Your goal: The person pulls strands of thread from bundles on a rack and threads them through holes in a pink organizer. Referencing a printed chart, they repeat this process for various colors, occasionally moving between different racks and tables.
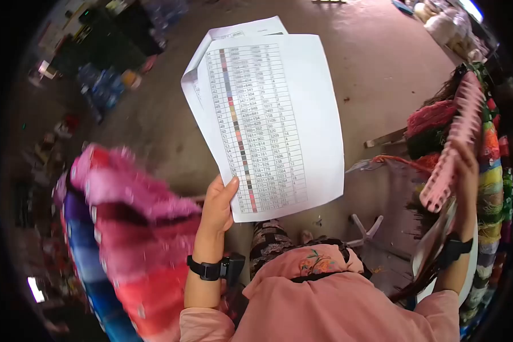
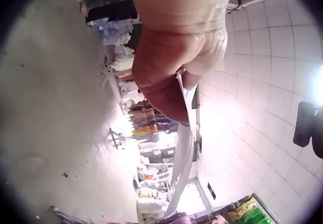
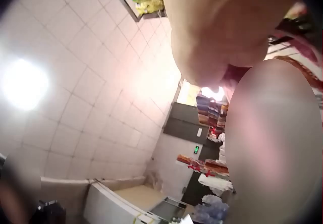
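Printed sheets (image 1: 319, 114) with a numbered table and a colour column are held up in the head view, a second sheet behind the front one. The left hand (image 1: 218, 200) pinches their lower left corner, thumb on the front; the left wrist view shows the hand (image 2: 169, 72) with the paper (image 2: 182, 158) edge-on between thumb and fingers. At the right, the right hand (image 1: 465, 162) grips a long pink strip (image 1: 451, 142) with notched edges, beside hanging yarn. In the right wrist view the hand (image 3: 217, 37) hides most of its hold.
Pink and red yarn bundles (image 1: 148, 228) hang at the left, with blue ones (image 1: 88, 262) beside them. Multicoloured yarn (image 1: 490, 211) hangs at the far right. A stand's metal feet (image 1: 366, 228) rest on the floor. Plastic bags (image 1: 100, 85) lie at the upper left.
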Motion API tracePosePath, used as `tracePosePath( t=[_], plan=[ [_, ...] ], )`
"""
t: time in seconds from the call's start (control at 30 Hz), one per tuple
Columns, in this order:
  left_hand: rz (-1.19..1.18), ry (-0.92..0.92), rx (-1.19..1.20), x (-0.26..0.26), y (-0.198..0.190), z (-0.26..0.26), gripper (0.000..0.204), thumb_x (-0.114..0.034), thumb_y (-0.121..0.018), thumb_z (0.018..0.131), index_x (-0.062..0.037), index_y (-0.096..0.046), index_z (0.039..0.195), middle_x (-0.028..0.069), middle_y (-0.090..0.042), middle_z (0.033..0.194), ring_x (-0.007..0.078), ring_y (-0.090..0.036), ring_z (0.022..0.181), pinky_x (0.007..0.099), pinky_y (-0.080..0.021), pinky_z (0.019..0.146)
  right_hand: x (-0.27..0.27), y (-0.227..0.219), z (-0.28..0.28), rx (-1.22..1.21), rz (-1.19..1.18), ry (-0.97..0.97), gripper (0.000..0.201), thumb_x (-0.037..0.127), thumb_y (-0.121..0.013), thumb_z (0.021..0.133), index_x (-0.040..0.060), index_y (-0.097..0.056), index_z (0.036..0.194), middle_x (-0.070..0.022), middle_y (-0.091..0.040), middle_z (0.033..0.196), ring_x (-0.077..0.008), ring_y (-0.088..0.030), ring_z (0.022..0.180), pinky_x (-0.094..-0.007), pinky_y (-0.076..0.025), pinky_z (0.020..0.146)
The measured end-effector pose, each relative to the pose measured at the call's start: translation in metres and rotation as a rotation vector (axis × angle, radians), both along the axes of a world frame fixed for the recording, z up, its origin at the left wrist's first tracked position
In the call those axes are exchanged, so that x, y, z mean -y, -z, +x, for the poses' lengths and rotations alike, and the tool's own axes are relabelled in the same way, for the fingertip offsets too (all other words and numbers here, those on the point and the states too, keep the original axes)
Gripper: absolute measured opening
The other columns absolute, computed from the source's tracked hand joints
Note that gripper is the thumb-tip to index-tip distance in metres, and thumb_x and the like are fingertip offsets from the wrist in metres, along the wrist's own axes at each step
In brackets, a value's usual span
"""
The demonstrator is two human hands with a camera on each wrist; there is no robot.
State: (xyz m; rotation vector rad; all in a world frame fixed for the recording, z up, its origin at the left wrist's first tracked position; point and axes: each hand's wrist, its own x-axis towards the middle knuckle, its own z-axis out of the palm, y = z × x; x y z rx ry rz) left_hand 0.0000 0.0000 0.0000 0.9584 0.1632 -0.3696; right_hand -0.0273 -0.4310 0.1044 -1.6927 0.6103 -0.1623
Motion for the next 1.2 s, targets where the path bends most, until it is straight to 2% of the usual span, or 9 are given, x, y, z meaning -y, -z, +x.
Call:
tracePosePath(
  t=[0.07,0.1,0.27,0.4,0.57,0.73,0.8,0.9,1.2],
  plan=[
    [-0.062,0.118,-0.004,0.009,0.002,-0.011,0.033,-0.008,-0.045,0.086,0.0046,-0.042,0.116,0.0124,-0.054,0.109,0.0175,-0.054,0.096,0.0309,-0.043,0.083,0.005,0.004,-0.049,-0.097,-0.205,-0.083,0.041,-0.005,-0.039,0.070,0.0017,-0.054,0.108,0.0004,-0.055,0.077,-0.0029,-0.044,0.056,-0.0165,-0.035,0.048],
    [-0.148,0.182,-0.073,0.020,0.022,0.054,0.032,-0.008,-0.045,0.086,0.0046,-0.042,0.116,0.0123,-0.054,0.109,0.0174,-0.054,0.096,0.0308,-0.043,0.083,0.006,0.021,0.005,-0.163,-0.396,-0.127,0.040,-0.004,-0.039,0.069,0.0020,-0.055,0.106,0.0012,-0.054,0.075,-0.0033,-0.044,0.052,-0.0168,-0.034,0.045],
    [-0.306,0.441,0.029,-0.025,0.024,0.014,0.033,-0.009,-0.044,0.086,0.0038,-0.043,0.117,0.0116,-0.054,0.110,0.0171,-0.053,0.098,0.0307,-0.042,0.084,-0.104,0.085,-0.068,-0.088,-0.067,-0.007,0.041,-0.005,-0.040,0.065,-0.0011,-0.057,0.102,0.0003,-0.054,0.072,-0.0049,-0.044,0.052,-0.0173,-0.034,0.046],
    [-0.267,0.576,0.087,-0.027,0.022,0.083,0.033,-0.009,-0.045,0.087,0.0029,-0.043,0.117,0.0105,-0.053,0.111,0.0159,-0.050,0.101,0.0300,-0.040,0.086,-0.181,0.080,0.020,-0.111,0.156,0.302,0.029,0.013,-0.048,0.083,-0.0030,-0.052,0.107,-0.0045,-0.058,0.091,-0.0095,-0.055,0.080,-0.0226,-0.046,0.067],
    [0.008,0.566,0.146,-0.021,0.036,0.111,0.032,-0.008,-0.043,0.087,0.0037,-0.044,0.117,0.0093,-0.053,0.111,0.0137,-0.049,0.100,0.0282,-0.038,0.087,-0.192,0.084,0.059,0.077,0.329,0.078,0.027,0.019,-0.046,0.084,-0.0031,-0.056,0.097,-0.0053,-0.059,0.085,-0.0092,-0.056,0.075,-0.0221,-0.046,0.065],
    [0.059,0.558,0.288,0.008,0.091,0.151,0.031,-0.007,-0.040,0.088,0.0043,-0.044,0.116,0.0093,-0.053,0.110,0.0135,-0.049,0.100,0.0279,-0.037,0.088,-0.145,0.142,0.097,0.360,0.499,0.068,0.034,0.028,-0.044,0.085,-0.0025,-0.058,0.088,-0.0030,-0.060,0.077,-0.0096,-0.056,0.063,-0.0223,-0.046,0.062],
    [0.139,0.584,0.200,0.029,0.007,0.209,0.030,-0.007,-0.040,0.088,0.0043,-0.044,0.116,0.0098,-0.054,0.110,0.0136,-0.049,0.100,0.0280,-0.037,0.088,-0.112,0.101,0.155,0.305,0.838,0.080,0.031,0.026,-0.050,0.084,-0.0032,-0.058,0.090,-0.0043,-0.061,0.077,-0.0089,-0.057,0.065,-0.0218,-0.047,0.062],
    [0.091,0.562,0.201,0.089,0.035,0.269,0.029,-0.007,-0.040,0.088,0.0047,-0.044,0.115,0.0108,-0.053,0.109,0.0141,-0.051,0.097,0.0274,-0.039,0.085,-0.075,0.097,0.210,0.207,0.273,-0.037,0.026,0.018,-0.057,0.080,-0.0039,-0.059,0.092,-0.0066,-0.062,0.082,-0.0087,-0.058,0.068,-0.0213,-0.046,0.062],
    [-0.172,0.764,-0.055,0.194,0.021,0.436,0.034,-0.001,-0.049,0.081,0.0058,-0.044,0.113,0.0145,-0.055,0.106,0.0207,-0.056,0.092,0.0325,-0.046,0.080,0.027,0.082,0.364,0.249,0.259,0.047,0.020,0.008,-0.056,0.079,-0.0056,-0.058,0.094,-0.0085,-0.062,0.083,-0.0099,-0.059,0.067,-0.0218,-0.047,0.058]
  ],
)
